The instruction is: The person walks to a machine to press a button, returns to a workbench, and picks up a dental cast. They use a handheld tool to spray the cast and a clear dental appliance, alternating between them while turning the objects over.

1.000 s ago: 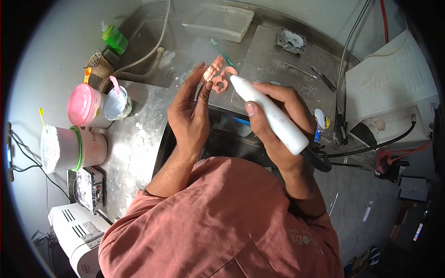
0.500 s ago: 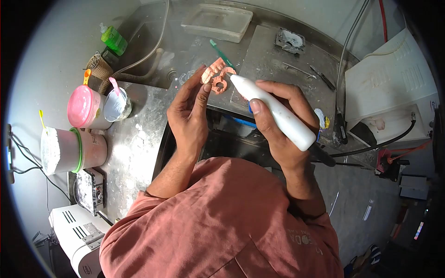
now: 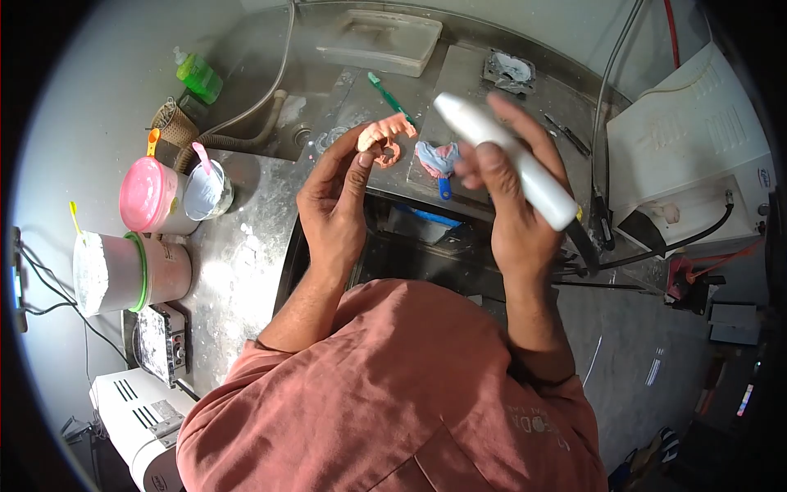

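My left hand [image 3: 334, 197] grips an orange-pink dental model [image 3: 385, 134] between thumb and fingers. A row of teeth shows along its upper part, and a ring-like piece hangs below. My right hand [image 3: 523, 209] is wrapped round a white handpiece [image 3: 504, 156] with a black cable at its rear end. The handpiece's tapered tip points up and left, apart from the model. Some fingers of that hand are blurred. On the counter between the hands lies an impression tray [image 3: 438, 160] with pale material and a blue handle. Behind the model rests a green toothbrush [image 3: 388, 95].
A translucent tub [image 3: 381, 41] sits at the back. To the left stand a pink-lidded tub [image 3: 149, 193], a bowl with a pink scoop [image 3: 209, 193] and a green soap bottle [image 3: 198, 75]. A white machine [image 3: 697, 139] and hoses occupy the right.
My right hand has pulled the handpiece away from the model, up and to the right, uncovering the impression tray. The model has turned slightly in my left hand.
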### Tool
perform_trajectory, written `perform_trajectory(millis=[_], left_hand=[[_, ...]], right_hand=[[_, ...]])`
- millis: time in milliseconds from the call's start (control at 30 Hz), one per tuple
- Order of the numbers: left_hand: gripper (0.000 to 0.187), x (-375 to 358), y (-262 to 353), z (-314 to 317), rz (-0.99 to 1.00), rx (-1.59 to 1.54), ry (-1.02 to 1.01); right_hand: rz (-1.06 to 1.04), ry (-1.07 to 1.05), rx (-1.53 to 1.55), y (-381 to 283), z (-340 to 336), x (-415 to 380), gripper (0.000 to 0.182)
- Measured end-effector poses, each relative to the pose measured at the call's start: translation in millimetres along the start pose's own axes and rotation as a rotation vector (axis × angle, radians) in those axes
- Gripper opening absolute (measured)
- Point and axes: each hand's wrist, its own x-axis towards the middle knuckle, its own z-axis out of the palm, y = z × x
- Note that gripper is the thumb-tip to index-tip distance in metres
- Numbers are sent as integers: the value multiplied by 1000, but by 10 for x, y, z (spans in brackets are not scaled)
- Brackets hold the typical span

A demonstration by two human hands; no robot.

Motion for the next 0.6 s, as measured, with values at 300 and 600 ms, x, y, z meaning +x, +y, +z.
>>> perform_trajectory(millis=[300, 600], left_hand=[[29, 9, 142, 6, 39, -26, -196], [29, -16, 184, 111, -62, -245, -154]], right_hand=[[92, -151, 343, 337, 72, 34, 45], [20, -104, 374, 455, 68, 38, 46]])
